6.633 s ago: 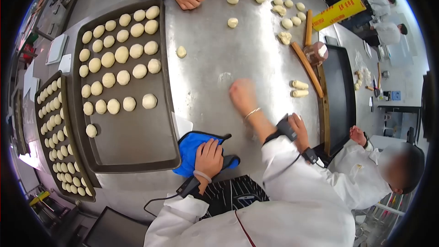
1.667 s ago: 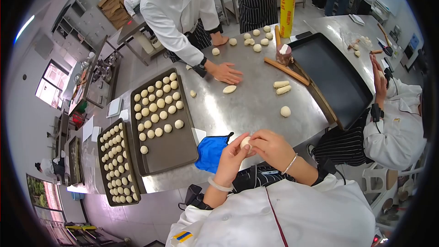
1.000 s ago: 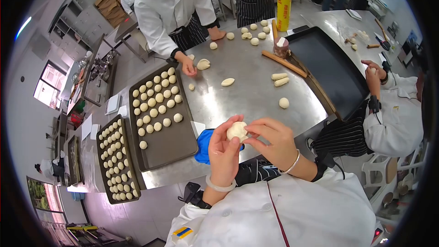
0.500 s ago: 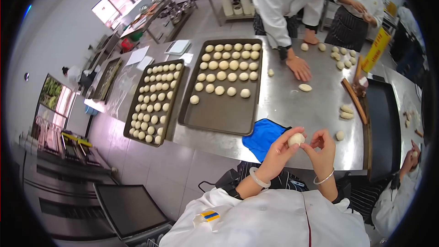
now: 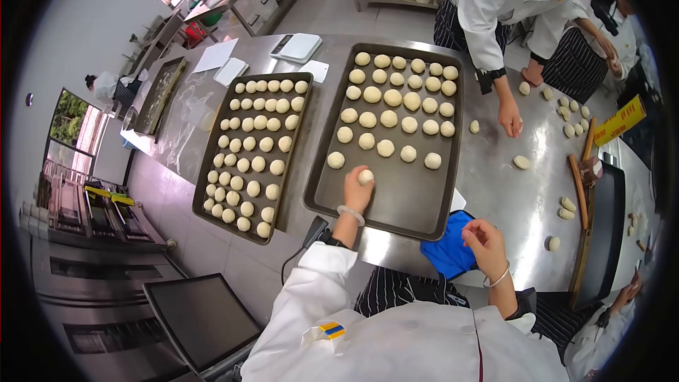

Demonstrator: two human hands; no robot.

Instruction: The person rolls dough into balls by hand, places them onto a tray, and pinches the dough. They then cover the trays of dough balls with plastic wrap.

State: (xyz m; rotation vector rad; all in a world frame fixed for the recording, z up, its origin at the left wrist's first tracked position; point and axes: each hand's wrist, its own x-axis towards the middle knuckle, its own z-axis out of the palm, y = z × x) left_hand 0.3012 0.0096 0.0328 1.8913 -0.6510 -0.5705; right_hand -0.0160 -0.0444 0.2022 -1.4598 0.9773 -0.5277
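Observation:
My left hand (image 5: pixel 358 189) holds a round white dough ball (image 5: pixel 366 177) over the front part of a large dark tray (image 5: pixel 396 213). Rows of dough balls (image 5: pixel 385 148) fill the back and middle of that tray, just beyond the hand. My right hand (image 5: pixel 484 239), its fingers curled with thumb and fingertips close together, hovers beside a blue cloth (image 5: pixel 450 249) at the table's front edge. Whether anything lies between those fingertips is too small to tell.
A second tray (image 5: pixel 281 201) full of dough balls lies to the left, with a scale (image 5: pixel 297 47) behind it. Across the metal table (image 5: pixel 495 191), a co-worker's hand (image 5: pixel 509 117) is near loose dough pieces. Wooden rods (image 5: pixel 578 191) and a dark tray (image 5: pixel 601 230) lie right.
My left hand has moved left with the dough ball, from beside my right hand to above the large tray. My right hand has let go of the ball and stays near the blue cloth.

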